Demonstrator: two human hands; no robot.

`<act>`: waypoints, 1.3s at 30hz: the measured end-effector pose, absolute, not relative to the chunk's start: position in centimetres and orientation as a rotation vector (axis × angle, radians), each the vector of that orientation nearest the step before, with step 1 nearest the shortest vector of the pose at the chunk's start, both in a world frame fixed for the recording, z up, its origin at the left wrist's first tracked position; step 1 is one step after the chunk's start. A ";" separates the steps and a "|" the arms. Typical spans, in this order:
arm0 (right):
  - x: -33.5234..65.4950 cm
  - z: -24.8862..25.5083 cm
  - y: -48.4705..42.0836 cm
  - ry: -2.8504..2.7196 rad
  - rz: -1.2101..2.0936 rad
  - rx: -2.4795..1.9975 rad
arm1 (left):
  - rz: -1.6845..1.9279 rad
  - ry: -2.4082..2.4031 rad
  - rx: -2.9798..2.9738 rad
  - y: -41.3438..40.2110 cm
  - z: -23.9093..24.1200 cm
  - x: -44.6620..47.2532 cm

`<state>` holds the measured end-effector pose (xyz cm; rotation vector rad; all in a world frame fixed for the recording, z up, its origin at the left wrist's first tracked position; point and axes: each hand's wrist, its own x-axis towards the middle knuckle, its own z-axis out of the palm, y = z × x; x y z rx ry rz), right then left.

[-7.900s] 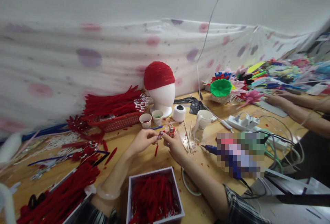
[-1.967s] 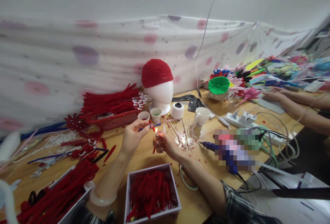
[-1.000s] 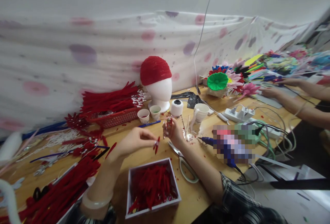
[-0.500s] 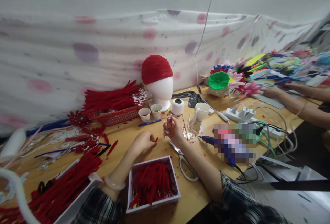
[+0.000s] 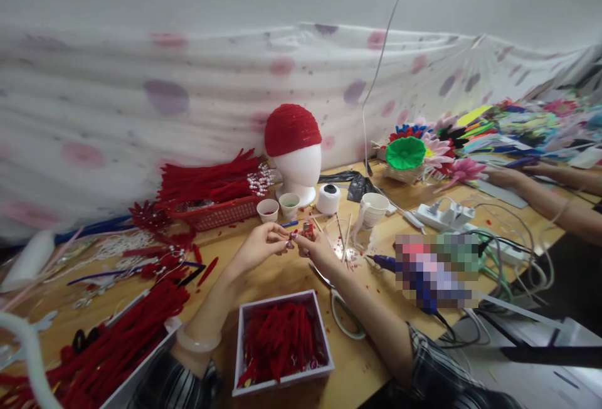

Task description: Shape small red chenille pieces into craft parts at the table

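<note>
Left hand [image 5: 258, 251] has risen from above the box [image 5: 282, 382] since half a second ago, and its fingertips now meet those of the right hand [image 5: 320, 254], which has tipped toward it.

Head view: the left thumb and fingers are pinched together; whatever is between them is hidden or too small to make out. The right hand clasps a red lighter [image 5: 308, 229] at its own eleven o'clock, just beside the left fingertips, at their two o'clock. Tucked there, it seems held so that thumb and forefinger can reach out toward nine o'clock.

From the joined hands, the box of red strips [image 5: 281, 337] lies at six o'clock, probably for easy reach. Scissors [image 5: 322, 276] lie at five, partly under the right arm [image 5: 367, 312]. Two cups [image 5: 268, 216] stand near, at eleven; a dummy head [image 5: 301, 170] stands behind, at twelve. A co-worker's hand [image 5: 503, 177] is well apart, between two and three.
</note>
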<state>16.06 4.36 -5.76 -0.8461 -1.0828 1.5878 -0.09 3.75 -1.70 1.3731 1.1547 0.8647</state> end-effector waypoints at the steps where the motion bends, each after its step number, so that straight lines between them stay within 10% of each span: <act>1: 16.0 -5.8 4.5 -1.029 1.609 -0.825 | 0.853 1.148 1.361 3.7 -1.7 -0.1; 39: 15.7 -5.9 3.8 -0.813 1.966 -0.601 | 0.970 1.510 2.292 2.8 0.1 -0.9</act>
